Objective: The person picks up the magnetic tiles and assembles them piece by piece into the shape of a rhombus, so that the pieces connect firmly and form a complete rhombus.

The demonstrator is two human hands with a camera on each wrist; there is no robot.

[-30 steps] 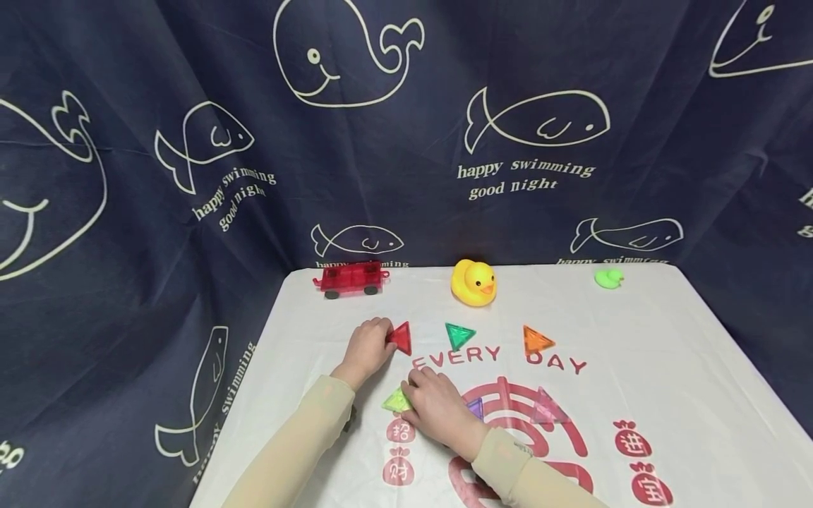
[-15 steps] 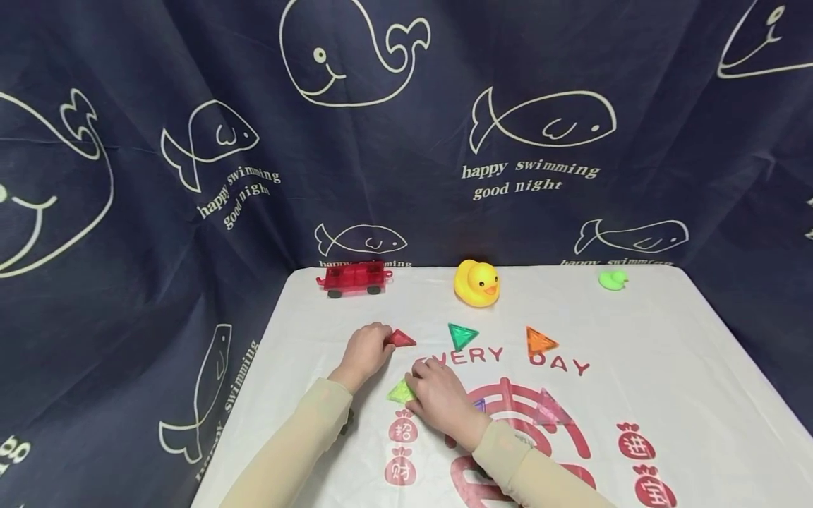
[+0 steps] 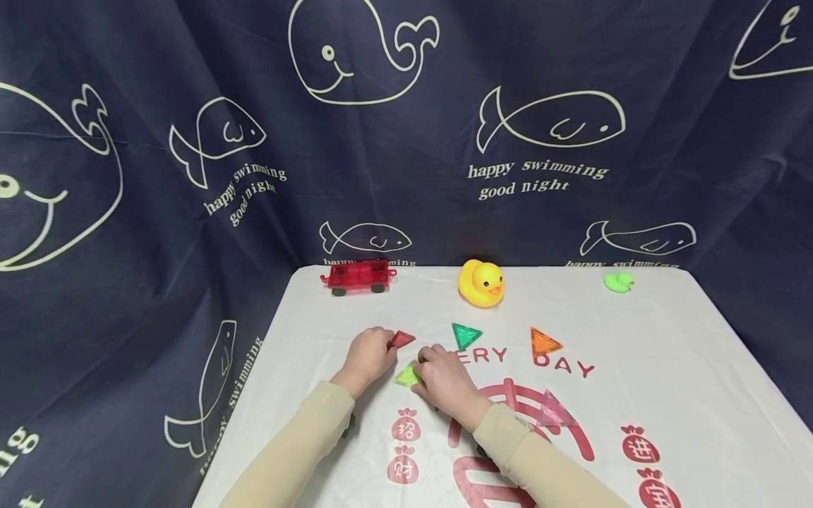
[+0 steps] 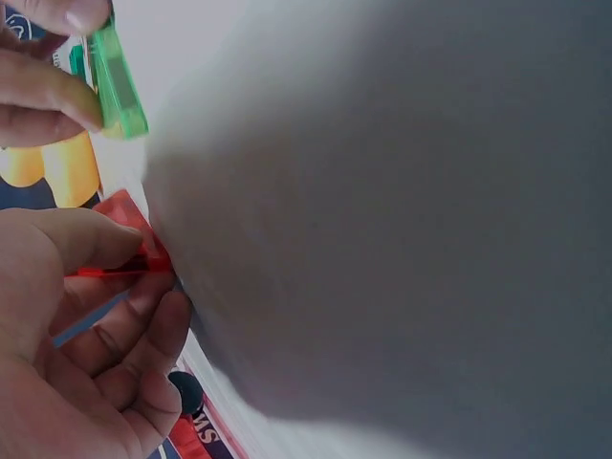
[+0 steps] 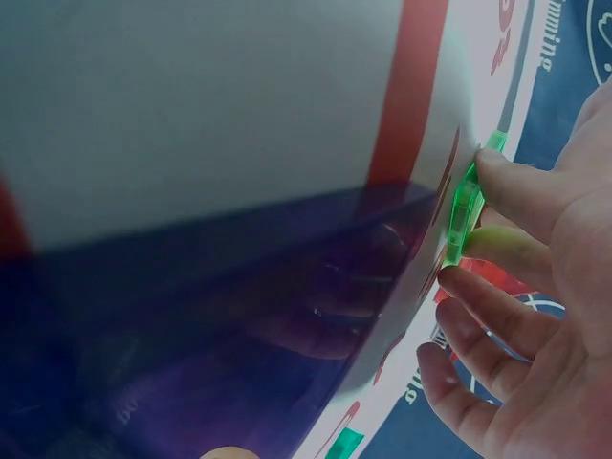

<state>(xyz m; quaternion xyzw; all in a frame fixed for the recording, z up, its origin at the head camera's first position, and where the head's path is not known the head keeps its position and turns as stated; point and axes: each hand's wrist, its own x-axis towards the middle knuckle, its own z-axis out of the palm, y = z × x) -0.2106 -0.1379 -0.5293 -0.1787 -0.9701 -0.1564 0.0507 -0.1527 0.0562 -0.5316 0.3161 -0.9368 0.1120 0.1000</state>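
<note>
My left hand pinches a red translucent triangle tile between thumb and fingers, and the left wrist view shows this red tile tilted. Close by on the right, my right hand holds a yellow-green triangle tile by its side. Thumb and index finger lie on either edge of that green tile in the right wrist view. The two tiles are near each other but apart. A purple translucent tile fills the lower left of the right wrist view; in the head view my right arm hides it.
Beyond the hands lie a green triangle tile and an orange one. A pink tile rests right of my right wrist. Along the back edge stand a red wheeled wagon, a yellow duck and a small green duck.
My right hand has moved forward with the yellow-green tile, nearer the red one. The red tile has been turned in my left hand. The purple tile has passed out of sight behind the right hand.
</note>
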